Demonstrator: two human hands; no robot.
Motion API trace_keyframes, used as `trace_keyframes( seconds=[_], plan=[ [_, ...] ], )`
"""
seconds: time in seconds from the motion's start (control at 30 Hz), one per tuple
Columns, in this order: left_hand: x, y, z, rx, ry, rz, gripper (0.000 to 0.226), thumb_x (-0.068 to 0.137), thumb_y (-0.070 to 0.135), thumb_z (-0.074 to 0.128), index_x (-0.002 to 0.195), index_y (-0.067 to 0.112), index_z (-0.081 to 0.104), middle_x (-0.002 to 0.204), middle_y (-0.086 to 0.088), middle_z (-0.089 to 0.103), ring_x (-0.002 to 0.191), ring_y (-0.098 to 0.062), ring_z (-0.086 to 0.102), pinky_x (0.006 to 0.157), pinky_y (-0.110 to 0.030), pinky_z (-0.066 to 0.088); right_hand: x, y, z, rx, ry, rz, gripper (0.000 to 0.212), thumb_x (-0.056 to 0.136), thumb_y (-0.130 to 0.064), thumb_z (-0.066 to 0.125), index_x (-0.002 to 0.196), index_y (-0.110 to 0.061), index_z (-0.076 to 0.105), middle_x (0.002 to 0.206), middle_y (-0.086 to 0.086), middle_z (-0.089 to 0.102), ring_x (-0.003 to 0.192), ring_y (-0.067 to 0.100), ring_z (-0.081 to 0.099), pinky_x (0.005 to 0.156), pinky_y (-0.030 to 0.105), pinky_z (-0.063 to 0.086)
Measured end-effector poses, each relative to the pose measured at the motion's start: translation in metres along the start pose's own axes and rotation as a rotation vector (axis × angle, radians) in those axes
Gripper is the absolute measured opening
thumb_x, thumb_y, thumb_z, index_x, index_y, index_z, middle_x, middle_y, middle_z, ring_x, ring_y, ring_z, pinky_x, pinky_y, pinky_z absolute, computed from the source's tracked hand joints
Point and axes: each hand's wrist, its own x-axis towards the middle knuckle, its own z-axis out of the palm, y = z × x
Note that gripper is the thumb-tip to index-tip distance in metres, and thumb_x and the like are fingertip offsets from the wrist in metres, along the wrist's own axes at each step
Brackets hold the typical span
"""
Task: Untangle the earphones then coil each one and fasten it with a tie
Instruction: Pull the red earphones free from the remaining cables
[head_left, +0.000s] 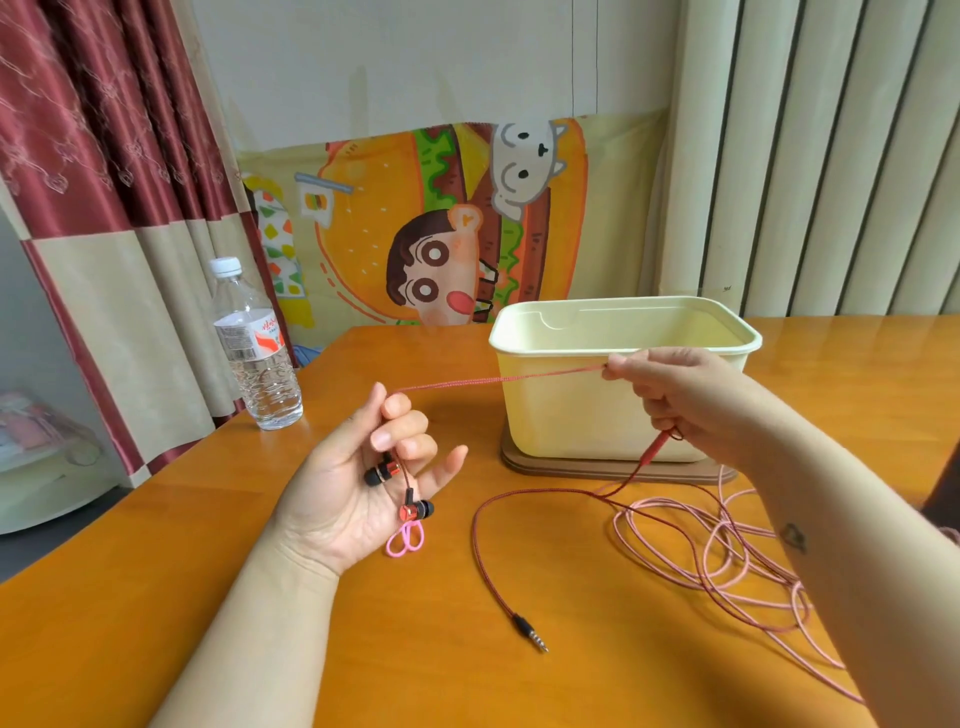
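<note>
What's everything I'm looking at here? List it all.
red earphones: one, red, buds in left hand, cord stretched to right hand
plug: one, black, on table front
pink cord: one tangle, pink, table's right side
tie: one, pink, beside left hand
tub: one, cream, on brown board
bottle: one, clear, table's left edge
table: one, orange
cartoon cloth: one, colourful, back wall
curtains: two, red-patterned left, beige right
left hand: fingers curled round buds' cords
right hand: fingers pinching red cord

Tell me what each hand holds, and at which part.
Both hold the red earphone: left hand its cable near the earbuds, right hand the cable farther along.
</note>
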Motion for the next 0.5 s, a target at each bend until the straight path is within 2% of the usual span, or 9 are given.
trace_keyframes(
  seconds=[0.1, 0.2, 0.3, 0.37, 0.4, 0.43, 0.5],
  plan=[
    [0.002, 0.001, 0.002, 0.016, -0.007, -0.044, 0.048, 0.105, 0.036, 0.022, 0.096, 0.005, 0.058, 0.088, -0.009, 0.062, 0.096, -0.022, 0.059, 0.115, -0.046, 0.017, 0.002, 0.008, 0.003, -0.482, 0.041, -0.041, 0.023, 0.09, -0.034, 0.06, 0.084, -0.015, 0.071, 0.064, 0.001, 0.05, 0.059, 0.014, 0.039, 0.053, 0.023, 0.031],
    [0.005, 0.005, 0.002, -0.015, -0.005, -0.035, 0.049, 0.105, 0.037, 0.022, 0.096, 0.005, 0.058, 0.093, -0.009, 0.062, 0.099, -0.022, 0.058, 0.113, -0.047, 0.022, 0.002, 0.014, 0.009, -0.781, -0.101, 0.045, 0.019, 0.092, -0.035, 0.057, 0.086, -0.022, 0.07, 0.069, -0.004, 0.057, 0.06, 0.01, 0.047, 0.053, 0.02, 0.036],
    [0.009, 0.009, 0.0, -0.089, 0.007, 0.027, 0.043, 0.104, 0.035, 0.027, 0.102, 0.007, 0.059, 0.095, -0.007, 0.062, 0.096, -0.019, 0.06, 0.105, -0.043, 0.035, 0.0, 0.016, 0.01, -0.802, -0.163, 0.083, 0.02, 0.093, -0.035, 0.056, 0.089, -0.023, 0.071, 0.066, -0.005, 0.056, 0.059, 0.009, 0.047, 0.054, 0.019, 0.035],
    [0.015, 0.011, 0.004, -0.25, -0.107, 0.078, 0.035, 0.102, 0.03, 0.036, 0.097, 0.009, 0.063, 0.089, -0.003, 0.063, 0.085, -0.015, 0.062, 0.091, -0.036, 0.048, 0.0, 0.017, 0.011, -0.757, -0.171, 0.092, 0.022, 0.093, -0.035, 0.055, 0.085, -0.023, 0.071, 0.062, -0.005, 0.053, 0.056, 0.01, 0.045, 0.054, 0.02, 0.037],
    [0.015, 0.011, 0.006, -0.321, -0.07, 0.128, 0.03, 0.099, 0.028, 0.042, 0.09, 0.012, 0.065, 0.083, 0.001, 0.062, 0.077, -0.012, 0.063, 0.081, -0.032, 0.052, 0.0, 0.018, 0.011, -0.729, -0.18, 0.109, 0.022, 0.093, -0.036, 0.056, 0.082, -0.023, 0.07, 0.061, -0.004, 0.052, 0.055, 0.011, 0.046, 0.054, 0.021, 0.039],
    [0.015, 0.011, 0.007, -0.345, 0.037, 0.201, 0.025, 0.096, 0.027, 0.046, 0.084, 0.014, 0.064, 0.078, 0.005, 0.061, 0.07, -0.009, 0.062, 0.072, -0.029, 0.055, 0.001, 0.019, 0.012, -0.701, -0.188, 0.128, 0.022, 0.093, -0.035, 0.056, 0.081, -0.022, 0.069, 0.061, -0.004, 0.052, 0.055, 0.012, 0.047, 0.053, 0.021, 0.041],
    [0.016, 0.011, 0.006, -0.358, 0.232, 0.322, 0.02, 0.094, 0.026, 0.048, 0.082, 0.017, 0.061, 0.072, 0.008, 0.059, 0.064, -0.006, 0.061, 0.063, -0.023, 0.054, 0.001, 0.022, 0.014, -0.662, -0.195, 0.144, 0.02, 0.092, -0.033, 0.058, 0.086, -0.019, 0.07, 0.063, -0.004, 0.055, 0.056, 0.013, 0.047, 0.052, 0.022, 0.041]
  ],
)
